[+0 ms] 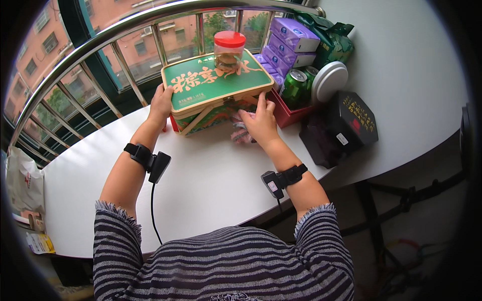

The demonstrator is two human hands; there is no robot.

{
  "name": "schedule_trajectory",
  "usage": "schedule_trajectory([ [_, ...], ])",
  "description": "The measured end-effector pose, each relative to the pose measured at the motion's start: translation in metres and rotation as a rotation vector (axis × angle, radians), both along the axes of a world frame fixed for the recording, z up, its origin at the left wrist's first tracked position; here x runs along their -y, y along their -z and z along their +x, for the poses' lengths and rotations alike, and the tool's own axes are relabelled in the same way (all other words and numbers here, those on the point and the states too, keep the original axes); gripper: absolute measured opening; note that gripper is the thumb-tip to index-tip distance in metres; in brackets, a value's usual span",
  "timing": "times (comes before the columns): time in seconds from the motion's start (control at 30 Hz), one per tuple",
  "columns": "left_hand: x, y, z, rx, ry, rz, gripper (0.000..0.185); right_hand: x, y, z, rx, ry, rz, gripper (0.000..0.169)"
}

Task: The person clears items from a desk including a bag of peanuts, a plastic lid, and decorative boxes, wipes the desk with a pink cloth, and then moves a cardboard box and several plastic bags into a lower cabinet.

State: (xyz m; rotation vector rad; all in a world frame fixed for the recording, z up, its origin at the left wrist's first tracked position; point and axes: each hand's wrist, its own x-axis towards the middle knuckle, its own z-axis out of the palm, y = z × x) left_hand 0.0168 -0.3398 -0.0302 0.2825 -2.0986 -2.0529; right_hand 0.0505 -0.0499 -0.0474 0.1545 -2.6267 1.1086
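A green gift box (196, 86) with a cream rim and a patterned side stands on the white table, with both hands at its ends. My left hand (162, 101) lies against its left end, fingers on the rim. My right hand (260, 119) touches the rim at its front right corner with a fingertip; a pink and grey cloth (241, 129) is at its thumb, partly hidden behind the hand, and whether it is gripped is unclear. On the lid stands a clear plastic jar (228, 52) with a red lid, brown pieces inside.
Right of the box, a red box (288, 116) holds green cans (295, 84) beside a round white lid (329, 82). Purple tissue packs (293, 35), a green bag (335, 43) and a black hexagonal box (350, 116) stand nearby. A metal railing (124, 24) borders the white table (199, 180).
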Motion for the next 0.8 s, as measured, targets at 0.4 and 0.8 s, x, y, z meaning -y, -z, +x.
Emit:
schedule_trajectory([
  [0.4,0.020,-0.006,-0.011,0.086,0.005,-0.391,0.044,-0.034,0.011,0.019,0.128,0.002,-0.084,0.092],
  [0.8,0.021,-0.021,0.021,0.119,0.013,-0.394,0.039,-0.040,0.028,-0.002,0.394,-0.075,-0.905,0.082],
])
